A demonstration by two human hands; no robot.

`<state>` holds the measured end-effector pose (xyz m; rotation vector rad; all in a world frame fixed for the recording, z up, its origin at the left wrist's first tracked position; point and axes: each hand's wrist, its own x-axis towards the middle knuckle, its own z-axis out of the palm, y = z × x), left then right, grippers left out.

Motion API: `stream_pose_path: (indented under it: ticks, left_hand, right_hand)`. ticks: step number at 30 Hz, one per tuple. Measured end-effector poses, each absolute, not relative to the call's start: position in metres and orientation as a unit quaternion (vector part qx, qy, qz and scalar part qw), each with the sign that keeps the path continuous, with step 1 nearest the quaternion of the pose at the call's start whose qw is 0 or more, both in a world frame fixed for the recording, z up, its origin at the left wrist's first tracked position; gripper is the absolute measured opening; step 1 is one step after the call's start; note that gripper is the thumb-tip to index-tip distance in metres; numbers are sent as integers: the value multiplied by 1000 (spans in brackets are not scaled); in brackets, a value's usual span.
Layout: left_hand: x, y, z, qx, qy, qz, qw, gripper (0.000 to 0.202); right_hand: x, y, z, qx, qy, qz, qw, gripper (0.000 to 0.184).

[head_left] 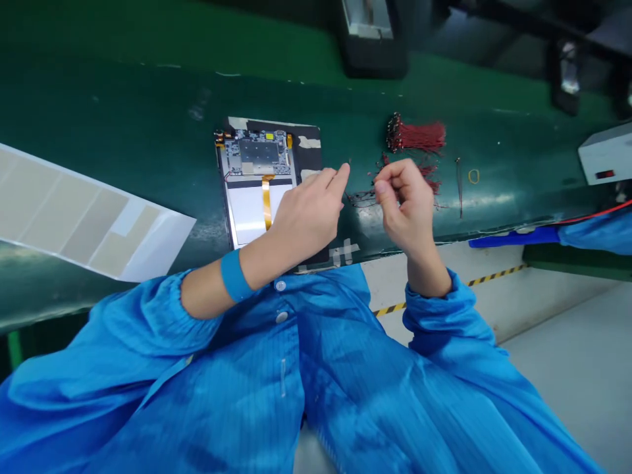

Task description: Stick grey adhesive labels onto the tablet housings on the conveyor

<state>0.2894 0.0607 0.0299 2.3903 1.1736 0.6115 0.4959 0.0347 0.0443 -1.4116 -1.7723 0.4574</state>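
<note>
My left hand (316, 205) reaches over the right side of an opened tablet (247, 207), its fingers bent together; what is between them, if anything, is hidden. The tablet shows a circuit board (259, 155) and an orange flex cable (266, 203), and lies on a black board (309, 153) with tape pieces. To the right, my right hand (407, 204) pinches thumb and forefinger together; anything held is too small to make out. Loose dark wires (363, 197) lie between the hands. Behind my right hand are a bundle of red wires (422, 136) and more loose red wires (430, 179).
A sheet with beige rectangles (89, 217) lies on the left of the green bench (162, 151). A single wire (460, 191) and a yellow rubber band (474, 176) are on the right. A black fixture (374, 59) stands behind, a white box (607, 155) far right.
</note>
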Motion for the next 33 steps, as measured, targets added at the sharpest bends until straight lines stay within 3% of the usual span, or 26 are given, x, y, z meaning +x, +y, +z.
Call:
stream_pose_path:
  ticks: [2,7,10,16,23,33]
  left_hand:
    - [282,60,33,831,401,276,267,52]
    - [253,41,44,714,423,349,435,10]
    - [237,28,48,680,449,349,463,7]
    - [178,2,35,647,534,395,374,22]
    - [144,-26,4,748,528,366,168,13]
    - [161,-35,-16,825,433,336,134,28]
  right_hand:
    - [487,27,49,-530,-724,228,378,17]
    - [460,22,50,-481,-762,269,340,15]
    - [445,20,50,-456,-788,257,325,12]
    - [420,-1,35,-473,-798,236,289,9]
    - [408,-19,13,-509,-804,231,202,15]
    - [405,-21,11,-487,-838,202,144,21]
